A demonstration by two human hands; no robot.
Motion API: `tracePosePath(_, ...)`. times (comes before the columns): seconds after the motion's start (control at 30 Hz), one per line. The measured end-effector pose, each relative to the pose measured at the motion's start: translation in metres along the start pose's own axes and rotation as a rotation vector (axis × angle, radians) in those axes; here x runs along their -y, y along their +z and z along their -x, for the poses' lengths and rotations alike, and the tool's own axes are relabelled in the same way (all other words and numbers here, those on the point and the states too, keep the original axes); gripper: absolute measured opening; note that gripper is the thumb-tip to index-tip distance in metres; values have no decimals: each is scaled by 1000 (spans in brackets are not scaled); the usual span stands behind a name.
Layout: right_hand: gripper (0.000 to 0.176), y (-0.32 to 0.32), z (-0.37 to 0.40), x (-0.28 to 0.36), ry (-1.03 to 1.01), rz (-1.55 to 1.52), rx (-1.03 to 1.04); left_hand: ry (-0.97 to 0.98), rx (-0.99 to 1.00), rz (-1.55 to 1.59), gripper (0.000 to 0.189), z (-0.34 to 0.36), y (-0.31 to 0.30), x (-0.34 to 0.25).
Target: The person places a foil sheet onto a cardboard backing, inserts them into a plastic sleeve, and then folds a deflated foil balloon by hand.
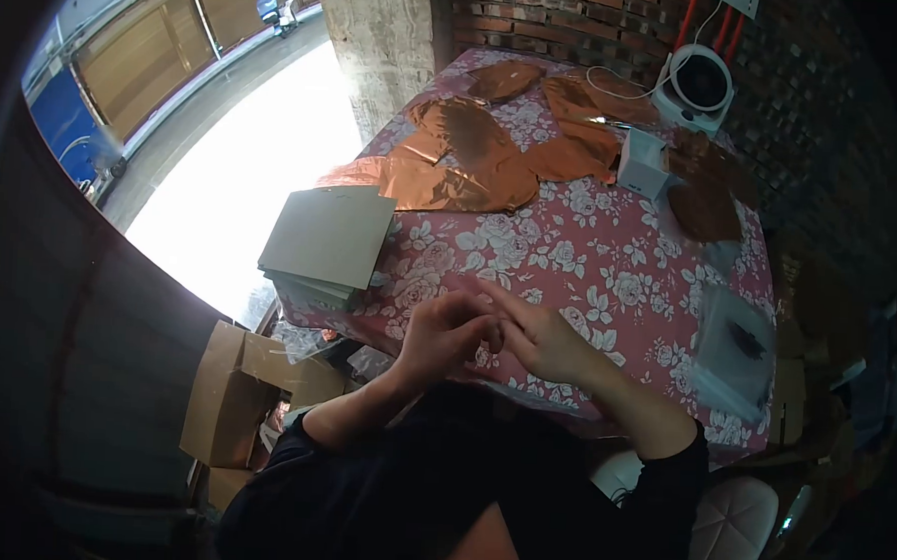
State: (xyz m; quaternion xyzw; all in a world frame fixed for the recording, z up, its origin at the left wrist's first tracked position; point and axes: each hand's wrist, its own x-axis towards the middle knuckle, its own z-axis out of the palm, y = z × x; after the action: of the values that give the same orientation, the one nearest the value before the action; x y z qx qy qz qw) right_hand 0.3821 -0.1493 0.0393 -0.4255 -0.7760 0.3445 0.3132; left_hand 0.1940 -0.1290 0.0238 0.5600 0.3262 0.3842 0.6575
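My left hand (448, 330) and my right hand (544, 341) meet just over the near edge of a table with a pink rose-patterned cloth (623, 288). The left hand's fingers are curled, its thumb touching the right hand's fingers; what they grip, if anything, is hidden. On the right hand the index finger is stretched out towards the left, and no object shows in that hand. Some fingertips are blurred. Left of my hands lies a stack of pale grey-green boards (328, 237), the nearest thing on the table.
Crumpled copper-coloured foil sheets (463, 171) cover the far side. A small white box (643, 164) stands near a white round fan (699, 83). Clear plastic bags (731, 352) lie at right. Below the left edge are open cardboard boxes (228, 391); a white padded seat (733, 528) is beside me.
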Motion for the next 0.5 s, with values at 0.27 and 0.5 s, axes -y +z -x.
tracePosePath(0.27, 43, 14, -26, -50, -254, 181, -225, 20, -409, -168, 7, 38, -114, -16)
tracePosePath(0.5, 31, 4, -25, -82, 249, -306, -190, -715, -847, -978, 27, 139, -354, 30)
